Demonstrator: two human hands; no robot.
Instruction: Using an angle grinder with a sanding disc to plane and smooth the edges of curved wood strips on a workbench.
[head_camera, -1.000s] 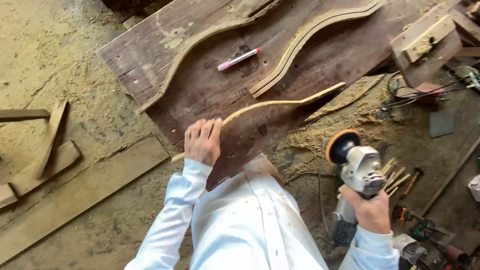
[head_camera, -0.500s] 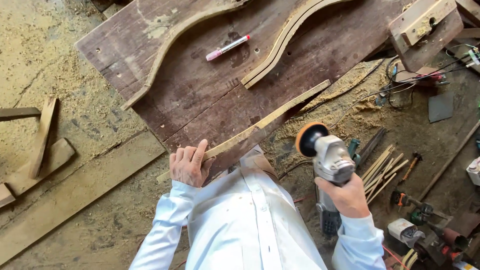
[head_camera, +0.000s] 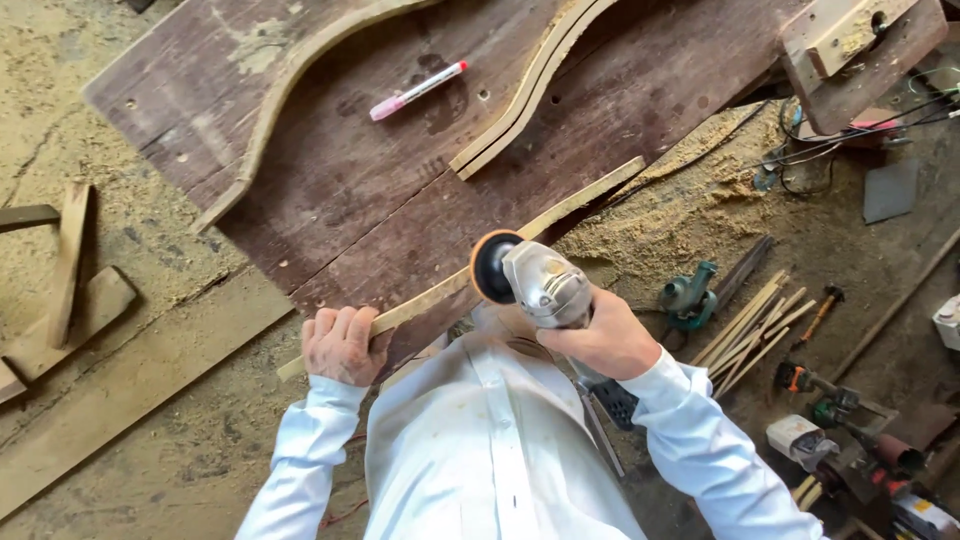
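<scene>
My left hand (head_camera: 342, 345) grips the near end of a long thin curved wooden strip (head_camera: 560, 212) that lies along the front edge of a dark wooden board (head_camera: 340, 190). My right hand (head_camera: 600, 338) holds a grey angle grinder (head_camera: 545, 285) with an orange-rimmed sanding disc (head_camera: 490, 266). The disc is against the strip near its middle. I wear a white long-sleeved shirt.
On the board lie a pink marker (head_camera: 418, 90) and two curved wooden pieces (head_camera: 530, 85) (head_camera: 280, 100). A wooden block (head_camera: 855, 50) sits at the top right. Tools, sticks (head_camera: 750, 325) and cables litter the sawdust-covered floor on the right. Planks (head_camera: 70, 290) lie at left.
My right hand has brought the grinder leftwards and up, from beside the board onto the strip. My left hand keeps its grip on the strip's end, which has been turned flatter.
</scene>
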